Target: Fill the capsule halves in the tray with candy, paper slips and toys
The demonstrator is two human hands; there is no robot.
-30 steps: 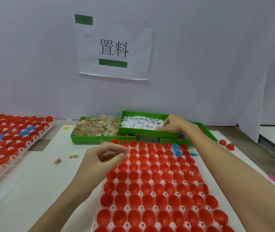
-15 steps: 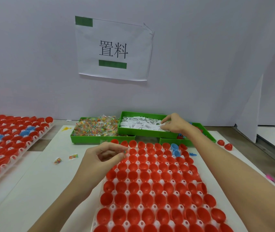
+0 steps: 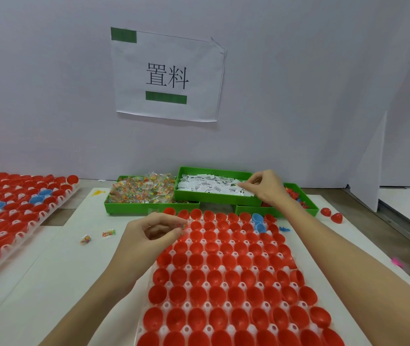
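Left hand [image 3: 149, 233]: fingers curled, thumb and forefinger pinching a small candy packet [image 3: 182, 226] over the far-left corner of the capsule tray [image 3: 186, 328], which runs lengthwise away from the viewer on the worktop [image 3: 49, 283]. Right hand [image 3: 265, 187]: fingers bent, tips pinching paper slips [image 3: 209, 184] at the right end of the middle green bin [image 3: 213, 199]. Packet's orientation too small to tell.

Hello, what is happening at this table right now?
A person is filling red capsule halves that sit in a white tray. The left hand pinches a small candy packet over the tray's far left corner. The right hand reaches into the green bin of paper slips and pinches one. Most halves nearby look empty.
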